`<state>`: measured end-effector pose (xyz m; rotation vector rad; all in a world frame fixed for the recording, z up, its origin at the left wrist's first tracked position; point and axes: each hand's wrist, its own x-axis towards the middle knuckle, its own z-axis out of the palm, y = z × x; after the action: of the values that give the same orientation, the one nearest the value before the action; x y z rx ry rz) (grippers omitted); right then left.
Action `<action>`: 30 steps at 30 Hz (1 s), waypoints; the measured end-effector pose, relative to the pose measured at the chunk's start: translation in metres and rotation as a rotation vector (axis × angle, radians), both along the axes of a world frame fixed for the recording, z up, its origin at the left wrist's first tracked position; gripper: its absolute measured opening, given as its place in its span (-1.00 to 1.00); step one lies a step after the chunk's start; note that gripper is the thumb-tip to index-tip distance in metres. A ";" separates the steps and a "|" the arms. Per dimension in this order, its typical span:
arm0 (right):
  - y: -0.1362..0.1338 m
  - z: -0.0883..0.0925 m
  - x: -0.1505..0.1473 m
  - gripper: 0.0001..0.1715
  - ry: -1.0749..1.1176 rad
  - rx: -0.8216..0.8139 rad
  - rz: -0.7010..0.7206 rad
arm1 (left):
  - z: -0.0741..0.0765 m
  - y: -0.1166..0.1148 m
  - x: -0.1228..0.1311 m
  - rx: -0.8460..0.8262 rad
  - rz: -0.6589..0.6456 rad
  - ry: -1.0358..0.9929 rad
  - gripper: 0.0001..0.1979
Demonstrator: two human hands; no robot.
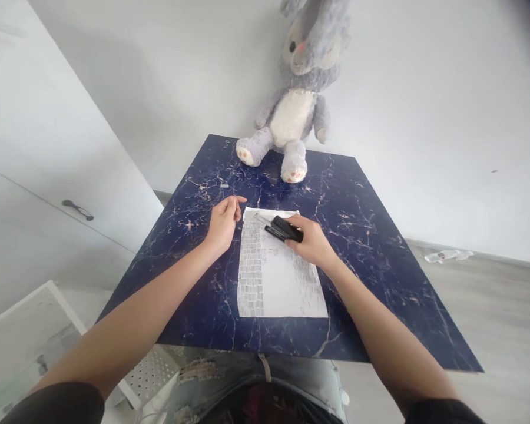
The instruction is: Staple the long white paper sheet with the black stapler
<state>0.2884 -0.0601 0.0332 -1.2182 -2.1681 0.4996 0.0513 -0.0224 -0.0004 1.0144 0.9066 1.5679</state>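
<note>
A black stapler point(286, 228) is in my right hand point(312, 240), its jaws apart, with a thin silvery metal part reaching out at its left end. It is above the upper part of a white paper sheet point(282, 288) covered with grey printed or drawn marks. My left hand point(223, 222) is just left of the sheet's upper left corner. Its index finger points out to the right and the other fingers are loosely curled; nothing shows in it. A small pale grey strip point(224, 185) lies on the tabletop beyond that hand.
The dark blue marbled table point(362, 282) stands against a wall. A large grey-and-white plush toy point(294, 112) sits at its far edge. On the left are a white cabinet point(35, 135) and a white perforated rack point(152, 371). Clear plastic packaging point(448, 256) lies on the floor.
</note>
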 end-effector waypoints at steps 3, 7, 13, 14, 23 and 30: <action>0.004 0.001 0.006 -0.65 -0.020 -0.079 0.083 | 0.010 -0.005 0.004 0.063 -0.136 -0.021 -0.81; 0.000 0.008 0.003 -0.48 0.127 0.138 0.009 | 0.024 -0.023 0.013 0.208 -0.248 0.172 -0.71; -0.016 0.006 -0.010 -0.63 0.130 0.443 0.193 | 0.025 -0.048 0.023 0.184 -0.373 0.367 -0.56; -0.017 0.004 -0.011 -0.62 0.117 0.465 0.205 | 0.025 -0.049 0.025 0.186 -0.394 0.366 -0.57; 0.035 -0.009 0.069 -0.79 0.025 0.396 -0.422 | 0.014 0.011 -0.044 0.159 0.243 0.841 -0.73; 0.079 -0.049 0.145 -0.75 -0.249 0.123 -0.687 | -0.011 0.054 -0.093 0.035 0.152 1.582 -0.42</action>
<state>0.4336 0.0193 -0.0158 -1.9039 -1.7641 -0.0790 -0.0412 0.0313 -0.0110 2.2685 1.9720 0.6056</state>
